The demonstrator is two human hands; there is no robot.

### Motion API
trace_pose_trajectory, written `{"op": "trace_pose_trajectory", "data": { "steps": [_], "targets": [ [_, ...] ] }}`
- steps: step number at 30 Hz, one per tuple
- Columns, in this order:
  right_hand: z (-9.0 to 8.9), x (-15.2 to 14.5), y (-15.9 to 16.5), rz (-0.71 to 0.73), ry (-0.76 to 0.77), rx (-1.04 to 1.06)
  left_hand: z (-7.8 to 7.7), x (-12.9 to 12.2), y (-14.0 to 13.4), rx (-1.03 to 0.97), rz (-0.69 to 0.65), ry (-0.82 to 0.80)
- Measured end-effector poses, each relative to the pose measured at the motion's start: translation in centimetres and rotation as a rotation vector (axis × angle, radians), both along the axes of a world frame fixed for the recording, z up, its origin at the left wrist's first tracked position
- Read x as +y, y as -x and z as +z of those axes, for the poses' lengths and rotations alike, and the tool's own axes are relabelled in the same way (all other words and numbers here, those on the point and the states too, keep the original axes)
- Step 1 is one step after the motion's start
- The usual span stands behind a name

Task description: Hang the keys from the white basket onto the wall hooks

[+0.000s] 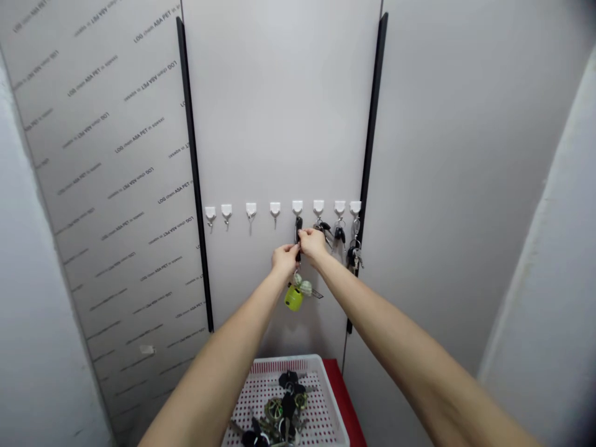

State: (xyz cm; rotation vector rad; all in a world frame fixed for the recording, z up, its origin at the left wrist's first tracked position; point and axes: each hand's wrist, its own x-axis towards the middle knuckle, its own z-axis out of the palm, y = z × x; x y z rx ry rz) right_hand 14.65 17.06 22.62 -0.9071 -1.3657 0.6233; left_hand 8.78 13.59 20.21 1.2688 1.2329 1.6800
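A keychain with a black strap (298, 254) hangs upright at the middle white wall hook (297, 207). Both of my hands pinch this strap. My left hand (284, 257) is closed on its lower part, and my right hand (313, 243) grips it a little higher, from the right. Whether the strap's top loop sits on the hook is too small to tell. Below my fingers dangle a bright green charm (293, 298) and pale green striped balls (305, 287). Just right of my right hand, a bunch of dark keys (325, 228) hangs from a neighbouring hook, partly hidden by the hand.
Further right hang black keys (339, 234) and a larger key bunch (355, 256). Bare hooks (251, 210) line the left. A white perforated basket (335, 410) with several keys (287, 403) stands below on a red surface (344, 397). Black strips (193, 149) flank the panel.
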Motion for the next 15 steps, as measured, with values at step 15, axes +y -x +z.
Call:
{"op": "trace_pose_trajectory", "data": {
  "steps": [15],
  "targets": [
    [-21.3, -9.8, -2.5, 0.187, 0.097, -0.732, -20.7, -9.3, 6.3, 0.627, -0.004, 0.251]
  ]
}}
